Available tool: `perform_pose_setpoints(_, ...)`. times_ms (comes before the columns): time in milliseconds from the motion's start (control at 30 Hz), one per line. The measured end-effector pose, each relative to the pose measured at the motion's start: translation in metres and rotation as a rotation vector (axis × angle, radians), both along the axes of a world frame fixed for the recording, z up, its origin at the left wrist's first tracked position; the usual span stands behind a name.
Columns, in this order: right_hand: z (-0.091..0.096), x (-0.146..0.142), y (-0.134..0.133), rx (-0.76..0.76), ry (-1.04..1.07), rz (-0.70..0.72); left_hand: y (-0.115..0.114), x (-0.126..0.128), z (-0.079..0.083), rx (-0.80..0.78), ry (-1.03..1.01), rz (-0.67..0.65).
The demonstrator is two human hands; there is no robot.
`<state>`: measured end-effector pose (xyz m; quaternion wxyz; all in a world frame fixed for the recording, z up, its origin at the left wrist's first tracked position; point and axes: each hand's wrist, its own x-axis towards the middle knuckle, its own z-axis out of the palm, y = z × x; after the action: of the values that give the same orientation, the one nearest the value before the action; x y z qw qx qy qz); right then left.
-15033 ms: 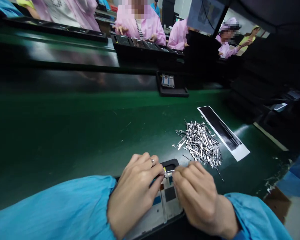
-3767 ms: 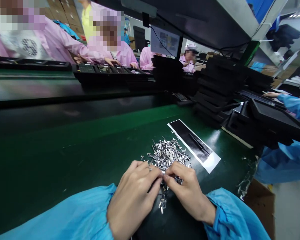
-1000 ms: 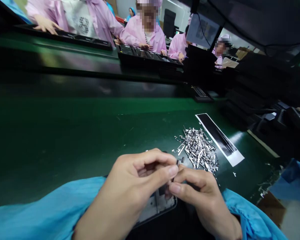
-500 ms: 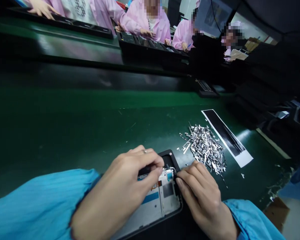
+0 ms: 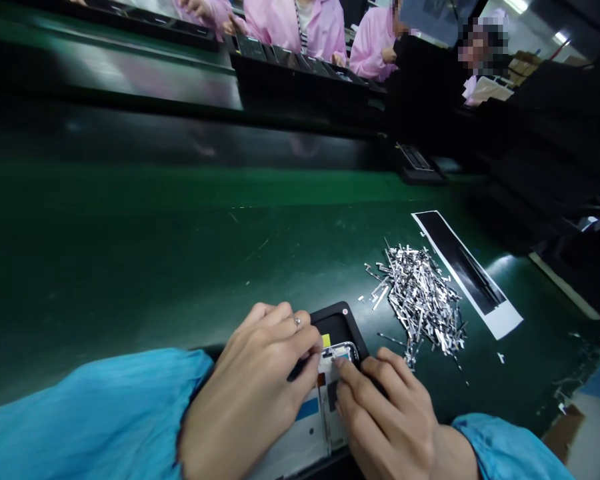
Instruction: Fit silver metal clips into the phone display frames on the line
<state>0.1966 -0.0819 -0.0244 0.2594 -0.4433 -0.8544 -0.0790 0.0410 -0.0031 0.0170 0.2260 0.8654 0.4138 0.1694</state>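
Observation:
A silver phone mid-frame (image 5: 325,437), with a blue patch and small parts on its inner face, lies in a black tray (image 5: 351,323) at the bottom centre. Over its upper left part, my left hand (image 5: 260,380) has its fingers curled and thumb tucked in; what they pinch is hidden. A small yellow tab (image 5: 325,341) shows beside those fingertips. My right hand (image 5: 390,413) is bent over the frame's right side, index fingertip touching near the top corner and thumb close below. Anything between them is too small to make out.
A heap of thin silver and black strips (image 5: 425,300) lies on the green table (image 5: 180,267). Right of it is a white-edged black sheet (image 5: 460,267). Across the table, people in pink coats sit behind black trays (image 5: 300,80). A dark tray (image 5: 415,163) stands farther back.
My right hand has moved left from the frame's edge onto its face. The left fingers have shifted slightly, and the yellow tab now shows. The view has tilted down a little.

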Motion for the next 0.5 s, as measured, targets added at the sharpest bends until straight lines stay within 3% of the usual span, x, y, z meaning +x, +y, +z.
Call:
perform_pose_setpoints(233, 0.022, 0.001, 0.01, 0.028, -0.13, 0.073, -0.003, 0.0, -0.001, -0.016, -0.015, -0.012)
perform_pose_setpoints(500, 0.024, 0.002, 0.016, 0.082, -0.158, 0.094, -0.002, -0.001, 0.0, 0.003, -0.054, -0.016)
